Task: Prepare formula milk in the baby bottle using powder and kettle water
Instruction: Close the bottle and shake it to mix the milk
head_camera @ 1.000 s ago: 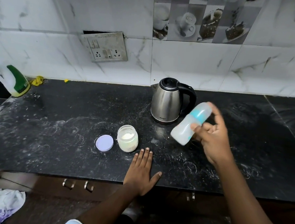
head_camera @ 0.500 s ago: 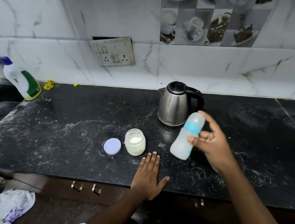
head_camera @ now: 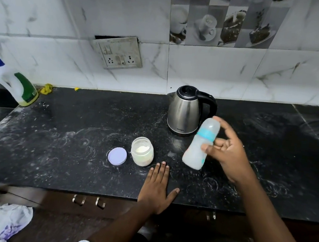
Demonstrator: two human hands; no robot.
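My right hand (head_camera: 229, 156) holds the baby bottle (head_camera: 201, 143) in the air above the black counter (head_camera: 66, 141), tilted with its capped top up and to the right. The bottle has a blue ring and milky white contents. Behind it stands the steel kettle (head_camera: 184, 111), lid closed, with its black handle to the right. The open powder jar (head_camera: 142, 151) sits left of the bottle, with its lilac lid (head_camera: 117, 155) lying flat beside it. Flat on the counter's front edge rests my left hand (head_camera: 157, 186), fingers spread, just below the jar.
A white and green detergent bottle (head_camera: 17, 85) stands at the back left by the sink. A wall socket plate (head_camera: 120, 52) hangs loose on the tiles. White powder smears cover the counter. A crumpled cloth (head_camera: 5, 221) lies on the floor at lower left.
My right hand has swung the bottle from strongly tilted to more upright and a little lower. The left hand stays flat. The camera view shifted slightly.
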